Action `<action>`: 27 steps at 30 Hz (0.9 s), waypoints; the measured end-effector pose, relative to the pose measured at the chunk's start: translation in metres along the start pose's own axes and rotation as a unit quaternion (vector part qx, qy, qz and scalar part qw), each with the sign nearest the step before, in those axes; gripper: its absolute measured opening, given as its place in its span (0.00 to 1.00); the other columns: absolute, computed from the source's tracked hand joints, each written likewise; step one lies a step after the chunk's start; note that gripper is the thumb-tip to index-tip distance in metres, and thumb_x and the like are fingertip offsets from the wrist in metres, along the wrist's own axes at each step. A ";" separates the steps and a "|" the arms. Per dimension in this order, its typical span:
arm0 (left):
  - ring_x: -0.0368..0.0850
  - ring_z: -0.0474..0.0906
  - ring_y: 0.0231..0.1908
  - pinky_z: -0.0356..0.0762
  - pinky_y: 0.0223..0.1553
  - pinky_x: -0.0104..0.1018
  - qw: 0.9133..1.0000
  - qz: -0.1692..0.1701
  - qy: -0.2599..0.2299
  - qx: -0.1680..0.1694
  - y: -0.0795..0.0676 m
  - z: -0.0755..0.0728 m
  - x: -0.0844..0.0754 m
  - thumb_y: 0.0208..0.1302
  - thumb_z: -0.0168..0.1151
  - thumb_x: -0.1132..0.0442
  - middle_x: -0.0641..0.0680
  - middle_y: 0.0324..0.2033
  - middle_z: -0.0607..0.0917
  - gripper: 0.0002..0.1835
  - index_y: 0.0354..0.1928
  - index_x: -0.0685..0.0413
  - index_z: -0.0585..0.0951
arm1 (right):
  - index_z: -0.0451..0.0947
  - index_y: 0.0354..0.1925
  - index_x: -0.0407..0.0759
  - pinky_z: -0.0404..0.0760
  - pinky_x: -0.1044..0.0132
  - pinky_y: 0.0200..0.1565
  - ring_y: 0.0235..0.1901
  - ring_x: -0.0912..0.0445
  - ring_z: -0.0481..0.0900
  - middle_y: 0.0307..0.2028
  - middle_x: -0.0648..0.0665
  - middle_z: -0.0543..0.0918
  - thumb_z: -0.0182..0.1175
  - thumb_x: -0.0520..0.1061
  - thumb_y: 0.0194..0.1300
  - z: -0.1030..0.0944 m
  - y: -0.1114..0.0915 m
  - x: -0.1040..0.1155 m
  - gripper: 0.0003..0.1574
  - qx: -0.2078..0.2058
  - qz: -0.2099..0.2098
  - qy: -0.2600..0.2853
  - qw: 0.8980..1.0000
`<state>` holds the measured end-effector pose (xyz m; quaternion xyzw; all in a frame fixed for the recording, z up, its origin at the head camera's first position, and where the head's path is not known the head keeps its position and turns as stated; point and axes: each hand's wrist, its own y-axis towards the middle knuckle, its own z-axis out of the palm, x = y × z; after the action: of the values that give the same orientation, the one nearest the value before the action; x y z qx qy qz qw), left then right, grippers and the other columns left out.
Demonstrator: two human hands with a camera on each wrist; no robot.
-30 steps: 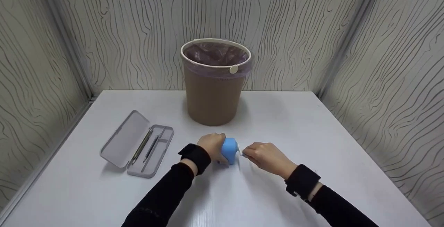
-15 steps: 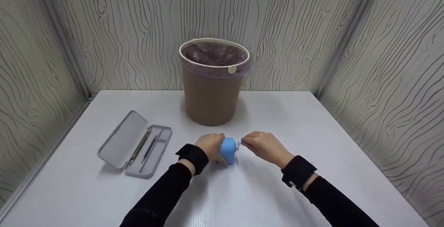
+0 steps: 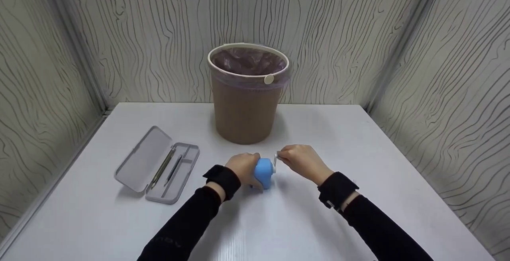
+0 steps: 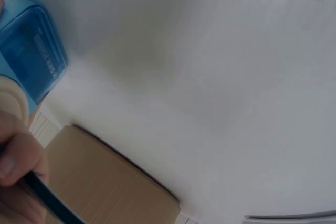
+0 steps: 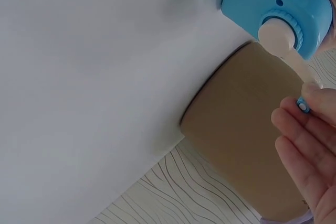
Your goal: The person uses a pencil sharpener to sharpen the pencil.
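Note:
A light blue pencil sharpener (image 3: 263,173) stands on the white table between my hands. My left hand (image 3: 244,169) grips its body from the left. In the left wrist view, a dark, slim pencil-like stick (image 4: 50,200) lies under my thumb, pointing at the cream ring (image 4: 11,98) on the sharpener's front. My right hand (image 3: 305,161) pinches the small blue knob (image 5: 303,104) at the end of the white crank (image 5: 299,67). That crank now points up and away from the sharpener's hub in the head view. The sharpener's clear blue shavings drawer (image 4: 37,56) faces the left wrist camera.
An open grey pencil case (image 3: 175,191) lies at the left with two pencils (image 3: 163,168) in it. Behind the hands stands a brown bin (image 3: 245,113) with a purple liner. Wood-patterned walls (image 3: 255,6) enclose the back and sides.
My right hand has moved up and slightly back, swinging the crank from pointing down to pointing up. The left hand keeps the sharpener in place.

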<state>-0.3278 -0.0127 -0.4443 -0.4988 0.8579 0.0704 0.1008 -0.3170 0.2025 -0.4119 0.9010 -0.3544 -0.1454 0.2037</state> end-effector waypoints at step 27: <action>0.48 0.87 0.48 0.86 0.55 0.42 1.000 -0.009 0.006 -0.007 0.000 -0.002 0.001 0.42 0.85 0.43 0.55 0.48 0.90 0.40 0.55 0.55 0.79 | 0.84 0.25 0.43 0.80 0.61 0.25 0.20 0.57 0.76 0.21 0.47 0.85 0.68 0.39 0.64 0.026 0.022 -0.014 0.10 0.065 0.010 -0.023 0.998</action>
<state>-0.3282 -0.0135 -0.4427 -0.5080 0.8532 0.0730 0.0929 -0.3503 0.1909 -0.4230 0.9051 -0.3770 -0.1402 0.1380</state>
